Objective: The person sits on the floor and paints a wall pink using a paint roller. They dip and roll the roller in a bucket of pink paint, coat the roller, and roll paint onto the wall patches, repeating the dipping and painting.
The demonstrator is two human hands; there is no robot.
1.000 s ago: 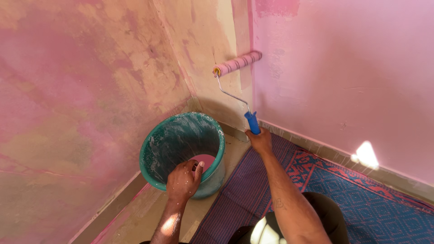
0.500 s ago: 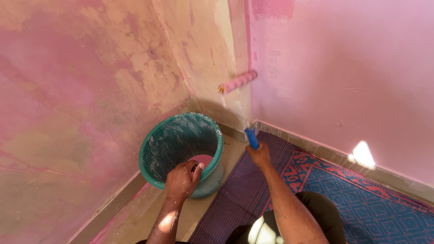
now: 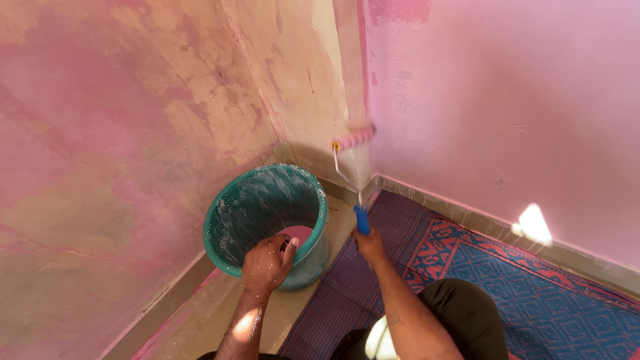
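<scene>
My right hand (image 3: pixel 370 242) grips the blue handle of a paint roller (image 3: pixel 354 137). Its pink-coated sleeve lies against the lower part of the narrow beige wall strip in the corner. My left hand (image 3: pixel 267 262) holds the near rim of a green bucket (image 3: pixel 235 207), which stands tilted on the floor beside the corner. A little pink paint shows at the bucket's bottom, and its inside is streaked with white.
A patchy pink and beige wall (image 3: pixel 113 140) rises at left and an evenly pink wall (image 3: pixel 507 113) at right. A blue and red patterned mat (image 3: pixel 533 293) covers the floor at right. My dark-clad knee (image 3: pixel 460 307) is over the mat.
The roller has travelled down the corner wall strip, from about mid-height to near the skirting. My right hand dropped with it. My left hand stayed on the bucket rim.
</scene>
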